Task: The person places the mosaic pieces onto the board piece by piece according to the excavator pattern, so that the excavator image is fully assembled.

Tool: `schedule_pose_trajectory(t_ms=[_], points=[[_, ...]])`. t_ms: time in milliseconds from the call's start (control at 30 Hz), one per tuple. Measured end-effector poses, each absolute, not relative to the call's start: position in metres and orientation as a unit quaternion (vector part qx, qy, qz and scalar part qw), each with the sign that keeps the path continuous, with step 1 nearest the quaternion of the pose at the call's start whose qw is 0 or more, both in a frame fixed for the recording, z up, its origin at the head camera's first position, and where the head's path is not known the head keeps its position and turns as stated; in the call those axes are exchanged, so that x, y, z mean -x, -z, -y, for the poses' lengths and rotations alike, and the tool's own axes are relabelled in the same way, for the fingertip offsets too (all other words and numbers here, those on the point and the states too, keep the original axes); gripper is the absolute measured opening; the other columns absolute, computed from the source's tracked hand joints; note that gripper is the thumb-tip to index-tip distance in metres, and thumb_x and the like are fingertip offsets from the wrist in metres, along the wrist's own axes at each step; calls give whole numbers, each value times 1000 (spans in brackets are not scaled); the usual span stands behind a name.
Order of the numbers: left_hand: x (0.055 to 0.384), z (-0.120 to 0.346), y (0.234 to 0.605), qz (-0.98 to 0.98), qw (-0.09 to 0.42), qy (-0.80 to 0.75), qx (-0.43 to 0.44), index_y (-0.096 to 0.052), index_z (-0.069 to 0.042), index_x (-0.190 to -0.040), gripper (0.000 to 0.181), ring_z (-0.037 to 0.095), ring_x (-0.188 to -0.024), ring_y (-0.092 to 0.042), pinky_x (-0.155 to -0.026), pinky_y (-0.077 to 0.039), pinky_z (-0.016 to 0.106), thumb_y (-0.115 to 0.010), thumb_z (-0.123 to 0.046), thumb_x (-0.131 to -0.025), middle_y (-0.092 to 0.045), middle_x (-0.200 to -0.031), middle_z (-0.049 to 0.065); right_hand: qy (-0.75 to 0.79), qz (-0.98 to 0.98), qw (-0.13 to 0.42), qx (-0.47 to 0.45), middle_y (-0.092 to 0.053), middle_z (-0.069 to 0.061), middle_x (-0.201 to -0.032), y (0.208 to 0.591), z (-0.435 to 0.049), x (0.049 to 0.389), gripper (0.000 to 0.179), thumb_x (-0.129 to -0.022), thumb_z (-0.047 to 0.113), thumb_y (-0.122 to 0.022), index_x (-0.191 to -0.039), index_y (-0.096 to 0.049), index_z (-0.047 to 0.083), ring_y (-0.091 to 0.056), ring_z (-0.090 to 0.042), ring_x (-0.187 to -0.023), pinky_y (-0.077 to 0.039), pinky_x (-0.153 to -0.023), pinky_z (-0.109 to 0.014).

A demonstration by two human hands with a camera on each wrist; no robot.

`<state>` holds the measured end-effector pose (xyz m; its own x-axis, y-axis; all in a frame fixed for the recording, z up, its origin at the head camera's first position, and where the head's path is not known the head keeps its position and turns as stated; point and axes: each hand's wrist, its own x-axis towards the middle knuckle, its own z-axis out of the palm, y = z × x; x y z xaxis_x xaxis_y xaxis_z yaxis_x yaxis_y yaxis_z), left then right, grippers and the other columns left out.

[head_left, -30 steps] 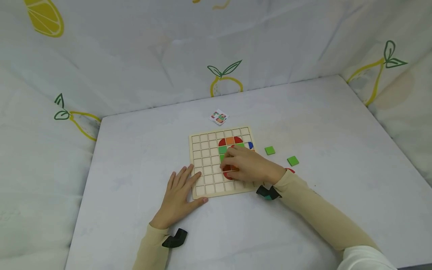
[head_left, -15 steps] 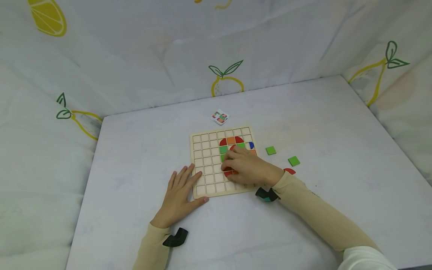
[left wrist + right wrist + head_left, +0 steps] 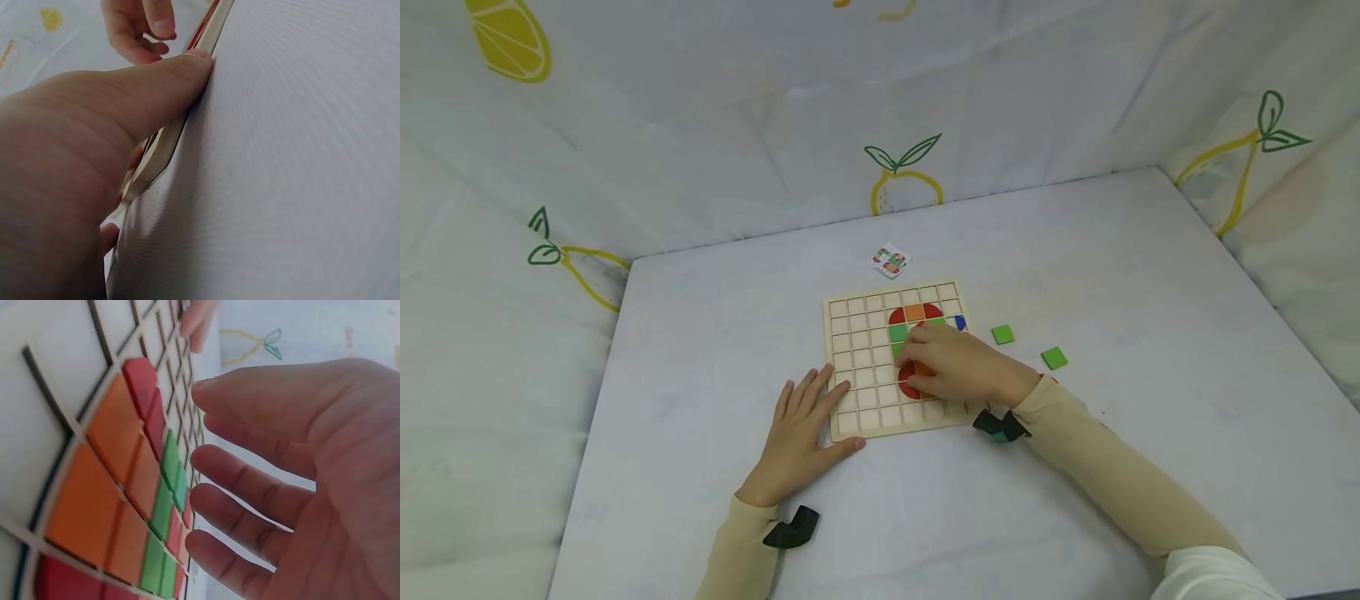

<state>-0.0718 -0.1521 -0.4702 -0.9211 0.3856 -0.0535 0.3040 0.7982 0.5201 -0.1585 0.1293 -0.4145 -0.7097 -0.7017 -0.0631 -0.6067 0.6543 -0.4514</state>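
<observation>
A pale wooden grid board [image 3: 858, 333] lies on the white table with coloured tiles set in its right half. My left hand [image 3: 793, 442] rests at its lower left corner, fingers spread, the thumb along the edge in the left wrist view. Over the tiles hovers my right hand [image 3: 958, 362], fingers loosely bent. The right wrist view shows nothing between its thumb and fingers. Beside those fingers lie orange tiles [image 3: 81, 506], red tiles [image 3: 139, 381] and green tiles [image 3: 170, 456]. A blue piece [image 3: 960, 322] sits near the board's right edge. The right hand hides some tiles.
Two loose green tiles [image 3: 1003, 334] [image 3: 1055, 358] lie right of the board, with a red piece [image 3: 1054, 380] partly hidden by the right sleeve. Behind the board is a small pattern card [image 3: 890, 261]. A lemon-print curtain [image 3: 760, 158] stands along the table's back.
My right hand has shifted slightly over the tiles, and more of the red and orange ones under its fingers now shows. The left hand stays in place.
</observation>
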Motion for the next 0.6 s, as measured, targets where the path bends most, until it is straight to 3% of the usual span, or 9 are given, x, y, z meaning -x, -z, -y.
schedule_pose_trajectory(t_ms=[200, 600], points=[[72, 151, 471, -945, 79, -259, -183, -40, -25, -156, 83, 27, -159, -12, -129, 1, 51, -71, -57, -87, -16, -172, -1, 241, -904, 100, 338, -68, 0, -112, 406, -152, 165, 21, -92, 20, -74, -113, -73, 14, -58, -19, -106, -54, -95, -38], [71, 150, 469, -945, 83, -261, -180, -40, -24, -156, 82, 28, -159, -12, -129, 1, 52, -72, -56, -87, -17, -171, 1, 228, -939, 145, 212, -67, -5, -124, 397, -208, 168, 25, -97, 19, -66, -120, -72, 13, -58, -24, -110, -56, -97, -46]])
